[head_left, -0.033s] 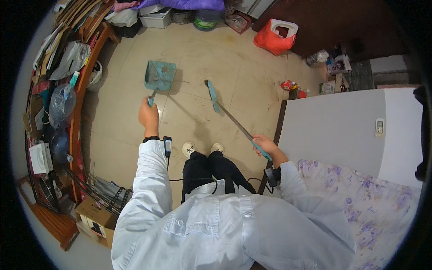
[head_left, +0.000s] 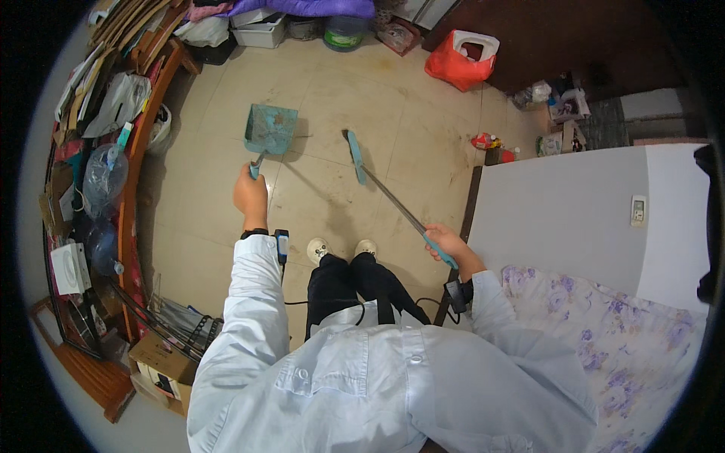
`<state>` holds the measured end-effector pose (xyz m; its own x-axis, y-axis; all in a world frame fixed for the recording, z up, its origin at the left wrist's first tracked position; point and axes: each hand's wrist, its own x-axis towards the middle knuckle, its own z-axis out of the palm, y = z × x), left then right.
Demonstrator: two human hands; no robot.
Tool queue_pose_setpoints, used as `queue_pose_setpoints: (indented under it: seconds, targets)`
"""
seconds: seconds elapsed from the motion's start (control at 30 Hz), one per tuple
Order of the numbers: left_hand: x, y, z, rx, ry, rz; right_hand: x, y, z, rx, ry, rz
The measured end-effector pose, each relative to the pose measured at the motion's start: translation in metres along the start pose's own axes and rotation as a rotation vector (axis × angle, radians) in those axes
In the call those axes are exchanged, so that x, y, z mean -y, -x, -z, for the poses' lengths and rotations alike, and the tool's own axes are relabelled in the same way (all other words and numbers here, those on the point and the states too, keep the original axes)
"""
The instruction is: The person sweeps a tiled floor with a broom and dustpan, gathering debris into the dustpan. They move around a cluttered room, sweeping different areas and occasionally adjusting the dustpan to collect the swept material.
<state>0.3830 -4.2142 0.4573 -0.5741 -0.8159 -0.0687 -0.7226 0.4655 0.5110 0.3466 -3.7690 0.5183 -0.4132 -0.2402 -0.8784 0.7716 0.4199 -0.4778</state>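
- The left hand [head_left: 251, 198] has its grip wrapped around the dustpan [head_left: 272, 130] by its short handle; a firm hold here should stop the pan from twisting.
- The right hand [head_left: 445, 241] has its grip closed around the upper end of the broom [head_left: 356, 157]; a slack hold would likely let the head swivel.
- The dustpan is ahead of the person, left of centre; the broom's head is to its right, apart from it. Whether either touches the floor [head_left: 325, 83], I cannot tell.
- To sweep well, set the pan's lip flat on the floor and draw the broom toward it in short, low strokes.
- The floor shows brown smudges, so slow, even pressure would serve better than flicking.
- The pale shoes [head_left: 320, 249] stand nearer the body; strokes are best made in front of them.
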Motion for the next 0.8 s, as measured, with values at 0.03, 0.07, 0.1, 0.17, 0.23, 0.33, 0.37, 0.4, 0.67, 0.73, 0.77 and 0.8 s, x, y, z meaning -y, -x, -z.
queue_pose_setpoints:
  seconds: [0.03,0.07,0.1,0.17,0.23,0.33,0.37,0.4,0.67,0.73,0.77,0.8]
  targets:
    - [-0.004,0.001,-0.001,0.037,-0.039,0.0,0.001,0.003,0.002,-0.014,-0.037,0.023]
    - [-0.007,0.003,-0.003,0.037,-0.043,-0.012,0.003,0.005,0.004,0.014,-0.049,0.038]
    - [-0.011,0.004,-0.005,0.036,-0.048,-0.017,0.004,0.007,0.005,0.029,-0.069,0.048]
    - [-0.017,0.008,-0.008,0.047,-0.057,-0.017,0.007,0.008,0.005,0.051,-0.142,0.063]
    - [-0.021,0.012,-0.009,0.07,-0.068,-0.005,0.007,0.002,0.002,0.09,-0.266,0.082]
    - [-0.025,0.016,-0.006,0.102,-0.077,0.002,0.0,-0.018,-0.012,0.111,-0.516,0.046]
    - [-0.025,0.018,-0.004,0.116,-0.048,-0.021,-0.004,-0.026,-0.019,0.058,-0.502,0.043]
    - [-0.024,0.019,-0.001,0.123,-0.032,-0.032,-0.01,-0.035,-0.025,0.033,-0.52,0.038]
    - [-0.001,0.024,0.02,0.161,-0.059,-0.056,-0.043,-0.072,-0.03,-0.116,-0.502,-0.052]
    - [0.006,0.027,0.023,0.157,-0.07,-0.045,-0.046,-0.075,-0.025,-0.131,-0.487,-0.085]
    - [0.01,0.029,0.025,0.162,-0.084,-0.056,-0.048,-0.076,-0.022,-0.124,-0.494,-0.085]
    - [0.014,0.031,0.025,0.17,-0.1,-0.066,-0.049,-0.077,-0.021,-0.133,-0.503,-0.099]
